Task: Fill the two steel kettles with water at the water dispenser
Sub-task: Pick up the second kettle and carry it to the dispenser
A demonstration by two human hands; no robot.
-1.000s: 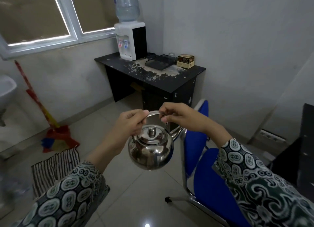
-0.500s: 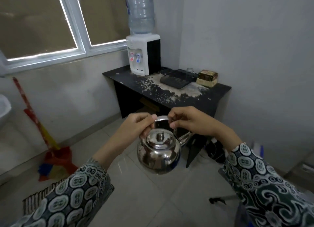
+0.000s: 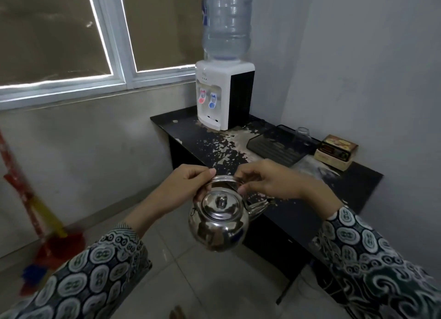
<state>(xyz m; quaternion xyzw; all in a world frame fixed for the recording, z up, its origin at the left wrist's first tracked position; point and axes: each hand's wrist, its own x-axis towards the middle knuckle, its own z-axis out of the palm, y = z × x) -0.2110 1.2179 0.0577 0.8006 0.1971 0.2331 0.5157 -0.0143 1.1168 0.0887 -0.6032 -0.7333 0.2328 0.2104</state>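
So far nothing looks filled: a single steel kettle [image 3: 218, 219] hangs in the air over the tiled floor, just short of the near edge of the counter [image 3: 310, 213], with its lid [image 3: 220, 204] on. The left hand [image 3: 183, 190] and right hand [image 3: 267, 181] both have their fingers [image 3: 243, 190] closed around the arched handle [image 3: 223, 179], one at each end. The kettle sits upright, knob toward the camera; its spout [image 3: 259, 206] points to about 3 o'clock, so its spout-to-back axis runs left to right. Farther off, at 12 o'clock, the water dispenser [image 3: 223, 97] stands on the counter's far end with red and blue taps. I judge that lid removal, both fillings and fetching the second kettle, which is not in view, all remain.
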